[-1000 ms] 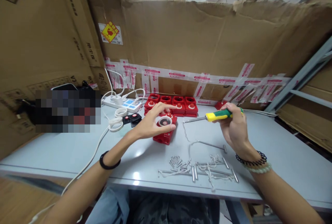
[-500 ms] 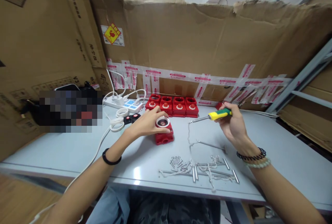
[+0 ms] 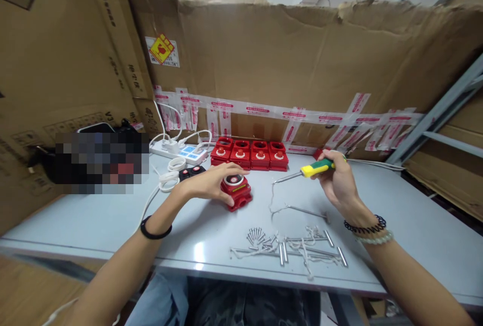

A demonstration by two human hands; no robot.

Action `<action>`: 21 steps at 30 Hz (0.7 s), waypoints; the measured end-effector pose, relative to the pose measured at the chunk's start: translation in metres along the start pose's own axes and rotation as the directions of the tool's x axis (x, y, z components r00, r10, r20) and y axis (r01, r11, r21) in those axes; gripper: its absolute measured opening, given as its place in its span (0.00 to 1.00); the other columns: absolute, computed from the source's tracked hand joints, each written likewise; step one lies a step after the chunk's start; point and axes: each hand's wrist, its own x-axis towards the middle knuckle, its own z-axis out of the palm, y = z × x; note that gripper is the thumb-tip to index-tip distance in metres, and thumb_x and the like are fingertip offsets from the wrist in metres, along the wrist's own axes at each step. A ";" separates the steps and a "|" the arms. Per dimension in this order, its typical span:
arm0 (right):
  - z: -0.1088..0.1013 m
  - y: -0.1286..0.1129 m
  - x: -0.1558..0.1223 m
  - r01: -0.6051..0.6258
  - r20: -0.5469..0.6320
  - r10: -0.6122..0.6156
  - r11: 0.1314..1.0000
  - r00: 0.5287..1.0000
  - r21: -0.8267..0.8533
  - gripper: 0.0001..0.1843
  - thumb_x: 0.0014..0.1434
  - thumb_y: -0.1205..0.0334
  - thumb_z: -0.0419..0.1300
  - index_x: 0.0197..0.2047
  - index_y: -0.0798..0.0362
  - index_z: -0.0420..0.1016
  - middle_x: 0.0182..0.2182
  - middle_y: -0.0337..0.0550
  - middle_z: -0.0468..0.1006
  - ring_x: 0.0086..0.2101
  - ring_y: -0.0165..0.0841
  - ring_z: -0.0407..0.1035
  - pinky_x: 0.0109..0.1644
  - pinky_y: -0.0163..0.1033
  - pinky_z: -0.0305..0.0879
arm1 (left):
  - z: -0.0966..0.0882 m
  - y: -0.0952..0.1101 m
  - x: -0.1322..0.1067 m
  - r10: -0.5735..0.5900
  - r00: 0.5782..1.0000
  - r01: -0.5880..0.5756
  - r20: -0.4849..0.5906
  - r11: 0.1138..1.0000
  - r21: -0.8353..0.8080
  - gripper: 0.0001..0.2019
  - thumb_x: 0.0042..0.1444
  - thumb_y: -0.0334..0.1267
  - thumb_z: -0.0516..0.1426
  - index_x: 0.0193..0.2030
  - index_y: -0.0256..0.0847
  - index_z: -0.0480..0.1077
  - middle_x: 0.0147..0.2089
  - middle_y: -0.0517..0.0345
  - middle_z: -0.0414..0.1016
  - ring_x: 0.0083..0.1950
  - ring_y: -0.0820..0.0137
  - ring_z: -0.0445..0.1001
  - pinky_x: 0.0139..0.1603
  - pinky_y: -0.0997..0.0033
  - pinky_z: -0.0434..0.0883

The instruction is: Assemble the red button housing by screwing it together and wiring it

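Observation:
My left hand (image 3: 209,185) rests on a red box-shaped part (image 3: 237,193) with a round white-ringed top, fingers curled round its far and left sides as it sits on the grey table (image 3: 94,220). My right hand (image 3: 339,182) grips a screwdriver (image 3: 305,171) by its yellow and green handle, held above the table with the metal tip pointing left, a short way right of the red part. A thin wire (image 3: 273,205) trails down near the tip.
A row of several red parts (image 3: 249,154) stands behind, against taped cardboard walls. A white power strip (image 3: 181,151), coiled white cable (image 3: 169,177) and black buttons (image 3: 191,171) lie at the left. Screws, metal pins and wire bits (image 3: 290,245) are scattered near the front edge.
The red part, tilted on its side under my left hand a second ago, now sits flat with its round face up. My right hand and screwdriver stayed nearly in place.

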 end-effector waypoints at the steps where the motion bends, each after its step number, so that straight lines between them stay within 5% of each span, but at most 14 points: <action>1: 0.000 0.000 0.000 0.006 -0.001 -0.006 1.000 1.000 -0.005 0.10 0.43 0.60 0.65 0.21 0.54 0.68 0.19 0.31 0.68 0.17 0.23 0.63 0.14 0.28 0.64 | 0.001 0.000 0.001 -0.014 0.999 0.016 -0.041 0.998 0.059 0.36 0.44 0.50 0.65 0.61 0.49 0.62 0.58 0.50 0.65 0.57 0.54 0.63 0.55 0.56 0.60; 6: 0.002 0.000 -0.003 0.037 0.009 -0.037 0.999 0.999 -0.040 0.10 0.44 0.60 0.65 0.20 0.54 0.68 0.17 0.31 0.66 0.17 0.24 0.63 0.14 0.29 0.65 | 0.011 0.002 0.011 -0.007 0.983 0.058 -0.185 0.960 0.275 0.32 0.38 0.64 0.62 0.43 0.41 0.72 0.42 0.52 0.70 0.48 0.55 0.65 0.52 0.56 0.58; 14: 0.006 -0.001 -0.014 0.184 0.053 -0.181 0.981 0.982 -0.063 0.11 0.47 0.61 0.64 0.19 0.54 0.68 0.19 0.32 0.64 0.18 0.23 0.62 0.16 0.27 0.66 | 0.003 0.022 0.009 0.071 0.887 -0.058 -0.456 0.997 0.044 0.27 0.44 0.57 0.63 0.43 0.40 0.63 0.43 0.55 0.64 0.43 0.64 0.66 0.45 0.66 0.64; 21: 0.006 0.001 -0.019 0.251 0.067 -0.246 0.966 0.967 -0.067 0.09 0.48 0.62 0.63 0.20 0.54 0.70 0.19 0.33 0.65 0.19 0.23 0.63 0.17 0.28 0.68 | 0.007 0.028 0.009 0.041 0.853 -0.037 -0.521 0.999 0.019 0.27 0.43 0.56 0.64 0.42 0.40 0.63 0.42 0.56 0.64 0.43 0.65 0.66 0.46 0.65 0.65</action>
